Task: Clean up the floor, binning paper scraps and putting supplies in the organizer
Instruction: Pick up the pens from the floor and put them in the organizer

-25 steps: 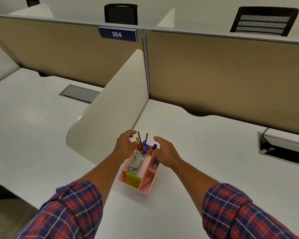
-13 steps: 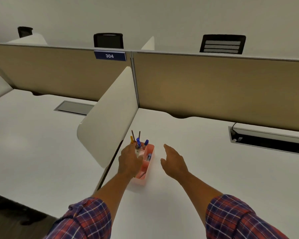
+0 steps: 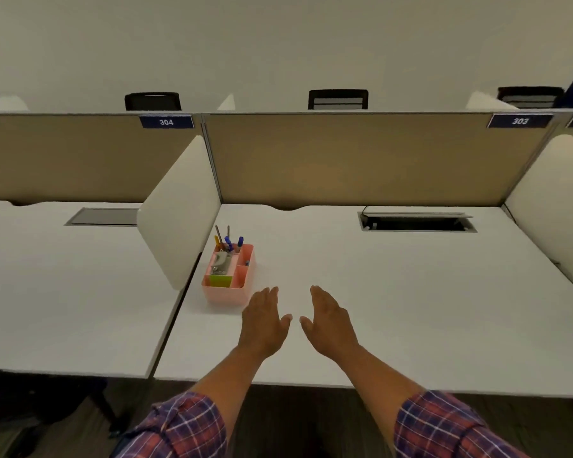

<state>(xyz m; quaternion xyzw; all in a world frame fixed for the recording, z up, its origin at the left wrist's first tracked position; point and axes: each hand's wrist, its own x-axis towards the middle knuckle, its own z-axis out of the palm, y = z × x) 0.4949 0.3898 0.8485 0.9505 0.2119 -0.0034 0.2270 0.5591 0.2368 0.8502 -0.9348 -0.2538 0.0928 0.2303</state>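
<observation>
A pink organizer (image 3: 227, 294) stands on the white desk (image 3: 377, 292), close to the rounded side divider (image 3: 179, 209). Several pens (image 3: 228, 241) stick up from its back compartment. A grey stapler (image 3: 220, 263) and a green pad (image 3: 220, 280) lie in its left compartments. My left hand (image 3: 264, 322) hovers over the desk just right of and nearer than the organizer, fingers apart, holding nothing. My right hand (image 3: 329, 322) is beside it, also open and empty. Neither hand touches the organizer.
A tan back partition (image 3: 361, 160) with labels 304 (image 3: 166, 122) and 303 (image 3: 520, 121) closes the desk's far side. An open cable tray (image 3: 417, 223) is at the back right. Another divider (image 3: 556, 200) bounds the right. Dark floor (image 3: 295, 421) shows under the front edge.
Both hands have let go of the organizer and drawn back toward me. The view has pulled back and up, so the desk's front edge and the floor now show.
</observation>
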